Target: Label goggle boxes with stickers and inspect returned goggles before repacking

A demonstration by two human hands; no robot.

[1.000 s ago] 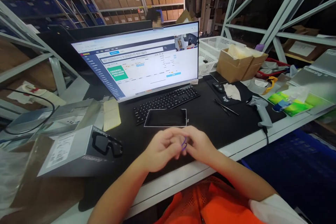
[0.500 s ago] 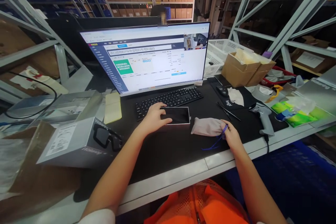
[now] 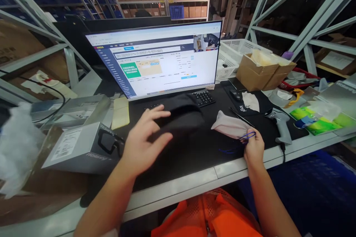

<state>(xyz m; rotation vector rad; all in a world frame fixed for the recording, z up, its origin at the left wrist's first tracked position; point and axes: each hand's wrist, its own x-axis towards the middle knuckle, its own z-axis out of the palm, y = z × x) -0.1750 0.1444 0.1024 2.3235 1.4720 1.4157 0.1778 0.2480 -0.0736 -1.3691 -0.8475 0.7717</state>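
My left hand (image 3: 143, 139) grips a flat black packet (image 3: 182, 116) and holds it up over the keyboard (image 3: 204, 97), hiding most of the keys. Its thumb is under the packet and its fingers lie on top. My right hand (image 3: 253, 149) is closed near the desk's front edge, pinching the blue drawstring of a grey cloth pouch (image 3: 229, 126). The pouch is lifted off the black desk mat (image 3: 194, 152) at the cord end. Loops of the blue cord hang beside my fingers.
A monitor (image 3: 158, 59) stands behind the keyboard. A grey box printed with glasses (image 3: 83, 148) lies at the left. At the right are a barcode scanner (image 3: 282, 124), a mouse (image 3: 236, 95), a cardboard box (image 3: 258, 68), a white basket (image 3: 230, 53) and green packets (image 3: 314, 120).
My left hand has picked the black packet up from in front of the keyboard and raised it. My right hand has lifted the grey pouch by its cord.
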